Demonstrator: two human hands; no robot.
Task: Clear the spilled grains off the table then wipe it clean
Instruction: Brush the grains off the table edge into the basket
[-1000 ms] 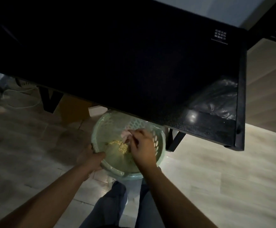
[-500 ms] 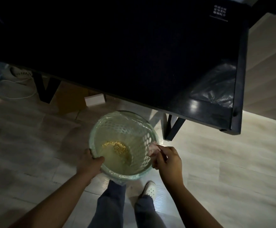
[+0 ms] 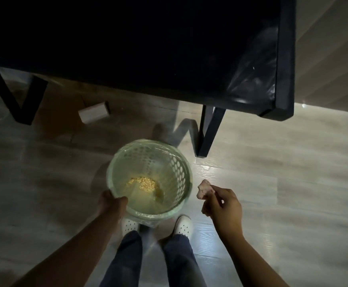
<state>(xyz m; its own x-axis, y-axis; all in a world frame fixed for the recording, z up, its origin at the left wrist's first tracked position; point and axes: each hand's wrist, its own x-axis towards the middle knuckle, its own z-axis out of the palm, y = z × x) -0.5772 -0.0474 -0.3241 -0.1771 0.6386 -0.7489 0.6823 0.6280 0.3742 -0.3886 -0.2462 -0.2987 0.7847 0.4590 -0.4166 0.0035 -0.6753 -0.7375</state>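
Grains [image 3: 143, 182] lie in a small yellow heap at the bottom of the pale green basket [image 3: 186, 168], which has a clear liner and sits low in front of the bench [image 3: 127, 48], out from its near edge. A second ago the basket was tucked under that edge with the right hand [image 3: 224, 206] inside it over the heap. That hand is now out and just to the right of the rim, apart from it, fingers curled and pinching a small pinkish wad [image 3: 204, 190]. The left hand [image 3: 112, 204] grips the near rim, thumb inside. I judge the clearing step finished and the basket on its way to the floor, with wiping next. The bench top is almost black, so I cannot tell whether stray grains remain, and its far side is cut off. Whether the wad is cloth or tissue, and whether the basket already rests on the floor, is unclear
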